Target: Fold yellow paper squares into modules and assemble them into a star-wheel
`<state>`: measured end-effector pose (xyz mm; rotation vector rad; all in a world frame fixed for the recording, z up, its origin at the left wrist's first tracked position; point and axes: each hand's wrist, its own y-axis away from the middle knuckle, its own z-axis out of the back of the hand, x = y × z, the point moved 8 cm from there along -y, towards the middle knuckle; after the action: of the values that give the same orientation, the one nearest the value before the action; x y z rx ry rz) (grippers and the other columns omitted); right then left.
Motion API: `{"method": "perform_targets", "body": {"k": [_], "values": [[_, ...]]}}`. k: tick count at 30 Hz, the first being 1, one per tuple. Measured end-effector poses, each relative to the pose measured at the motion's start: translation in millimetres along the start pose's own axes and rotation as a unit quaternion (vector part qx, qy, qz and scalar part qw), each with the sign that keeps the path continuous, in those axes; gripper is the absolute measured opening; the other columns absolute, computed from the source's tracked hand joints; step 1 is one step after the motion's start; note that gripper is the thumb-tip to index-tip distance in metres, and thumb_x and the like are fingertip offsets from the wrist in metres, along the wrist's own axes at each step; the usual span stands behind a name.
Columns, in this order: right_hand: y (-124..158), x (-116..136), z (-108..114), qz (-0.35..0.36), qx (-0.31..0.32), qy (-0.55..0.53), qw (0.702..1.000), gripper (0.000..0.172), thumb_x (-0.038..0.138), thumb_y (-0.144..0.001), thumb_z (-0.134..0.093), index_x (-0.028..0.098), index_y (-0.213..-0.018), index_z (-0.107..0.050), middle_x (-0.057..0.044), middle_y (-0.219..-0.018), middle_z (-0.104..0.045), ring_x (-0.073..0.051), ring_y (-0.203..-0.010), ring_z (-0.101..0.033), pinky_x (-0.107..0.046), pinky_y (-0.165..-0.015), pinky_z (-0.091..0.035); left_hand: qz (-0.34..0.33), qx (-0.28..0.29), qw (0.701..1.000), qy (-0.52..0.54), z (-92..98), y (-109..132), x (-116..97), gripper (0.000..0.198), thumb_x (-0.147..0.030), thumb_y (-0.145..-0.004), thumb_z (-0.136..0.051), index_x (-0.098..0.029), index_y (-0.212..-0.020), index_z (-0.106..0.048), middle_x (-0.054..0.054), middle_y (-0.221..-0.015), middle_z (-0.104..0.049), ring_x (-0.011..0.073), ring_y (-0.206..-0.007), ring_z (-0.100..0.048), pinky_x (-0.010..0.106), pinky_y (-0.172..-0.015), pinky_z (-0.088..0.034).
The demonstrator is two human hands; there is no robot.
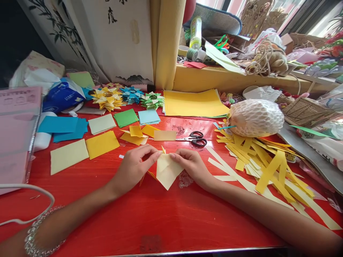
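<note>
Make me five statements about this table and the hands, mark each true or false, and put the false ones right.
1. The left hand and right hand both grip the cream folded paper. True.
2. The scissors are in the right hand. False: they lie on the red table, beyond the hands.
3. A bracelet circles the left arm. True.
4. The yellow strips lie left of the hands. False: they lie to the right.
5. The spiky blue piece sits between the spiky yellow piece and the spiky green piece. True.

Pink folder [16, 135] partly beyond left edge
</note>
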<state>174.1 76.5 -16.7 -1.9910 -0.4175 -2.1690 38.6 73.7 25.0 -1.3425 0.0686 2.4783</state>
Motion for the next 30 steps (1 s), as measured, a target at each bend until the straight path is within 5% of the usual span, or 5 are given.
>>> {"method": "perform_targets", "body": {"k": [5, 8, 13, 20, 30], "values": [[-3.5, 0.5, 16.5, 0.024, -0.088, -0.075, 0.993, 0.030, 0.044, -0.082, -0.049, 0.016, -0.069, -0.047, 0.003, -0.063, -0.043, -0.008, -0.054, -0.037, -0.020, -0.049, -0.029, 0.066, -0.058, 0.993, 0.082, 9.2, -3.5, 16.4, 0.026, -0.040, -0.084, -0.047, -0.019, -0.069, -0.054, -0.004, -0.064, -0.051, 0.0101, -0.060, -0.043, 0.020, -0.058, -0.036], [-2.6, 1.7, 9.3, 0.029, -0.047, -0.031, 0.998, 0.031, 0.043, -0.081, -0.052, 0.016, -0.067, -0.048, 0.003, -0.061, -0.041, -0.008, -0.054, -0.035, -0.020, -0.048, -0.027, 0.071, -0.052, 0.988, 0.127, 6.2, -3.9, 16.7, 0.021, -0.039, -0.084, -0.047, -0.021, -0.082, -0.057, -0.003, -0.074, -0.057, 0.0102, -0.064, -0.047, 0.019, -0.062, -0.038], [1.3, 1.9, 2.3, 0.009, -0.020, -0.003, 1.000, 0.037, 0.044, -0.077, -0.056, 0.016, -0.059, -0.041, 0.005, -0.055, -0.035, -0.007, -0.049, -0.032, -0.020, -0.044, -0.022, 0.058, 0.059, 0.992, 0.098, -13.3, 0.1, 8.9, 0.021, -0.038, -0.082, -0.051, -0.020, -0.080, -0.061, -0.002, -0.079, -0.062, 0.0142, -0.077, -0.054, 0.021, -0.067, -0.039], [-4.8, 5.2, 1.3, 0.014, -0.019, -0.146, 0.989, 0.024, 0.041, -0.074, -0.060, 0.019, -0.083, -0.058, -0.001, -0.081, -0.061, -0.014, -0.071, -0.056, -0.025, -0.063, -0.044, 0.088, -0.044, 0.990, 0.103, 2.4, -3.8, 21.5, 0.024, -0.041, -0.081, -0.050, -0.019, -0.075, -0.058, -0.002, -0.071, -0.055, 0.0130, -0.069, -0.050, 0.021, -0.062, -0.038], [-2.5, 2.5, 4.7, 0.009, -0.030, -0.069, 0.997, 0.018, 0.032, -0.077, -0.058, 0.017, -0.087, -0.064, -0.002, -0.085, -0.065, -0.015, -0.075, -0.057, -0.025, -0.064, -0.044, 0.072, 0.017, 0.995, 0.070, -6.6, -2.3, 12.8, 0.024, -0.040, -0.080, -0.050, -0.019, -0.068, -0.056, -0.003, -0.066, -0.055, 0.0132, -0.064, -0.050, 0.021, -0.060, -0.038]]}}
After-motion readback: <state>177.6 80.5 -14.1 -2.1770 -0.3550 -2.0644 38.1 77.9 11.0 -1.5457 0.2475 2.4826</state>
